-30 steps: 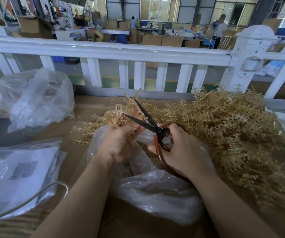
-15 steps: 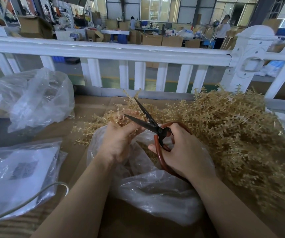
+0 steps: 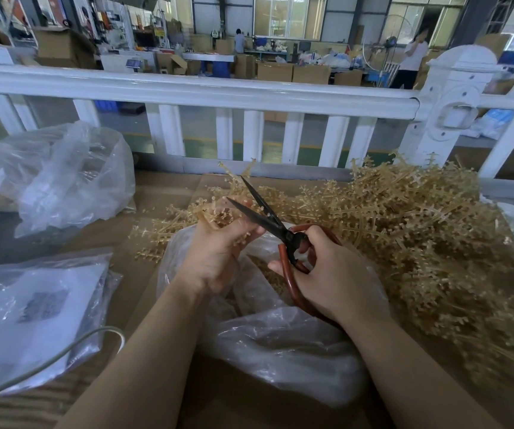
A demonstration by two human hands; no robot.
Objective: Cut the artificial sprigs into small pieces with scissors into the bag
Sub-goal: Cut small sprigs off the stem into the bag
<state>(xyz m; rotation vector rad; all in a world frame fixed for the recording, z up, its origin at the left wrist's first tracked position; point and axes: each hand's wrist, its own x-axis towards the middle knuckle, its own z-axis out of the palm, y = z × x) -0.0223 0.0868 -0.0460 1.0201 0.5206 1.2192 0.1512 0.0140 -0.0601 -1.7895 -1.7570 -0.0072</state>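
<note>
Beige sprig point(image 3: 218, 213) pinched in left hand point(image 3: 215, 258), red-handled scissors point(image 3: 283, 235) gripped by right hand point(image 3: 333, 274), blades parted above clear bag point(image 3: 280, 345), sprig pile point(image 3: 420, 243) crowding right worktop edge.

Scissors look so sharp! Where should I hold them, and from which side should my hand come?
Hold the scissors by the red looped handles, coming from the near side, as the right hand does now. The open black blades point away toward the fence, next to the sprig that the left hand holds over the bag, so that end is probably best left alone.
</note>
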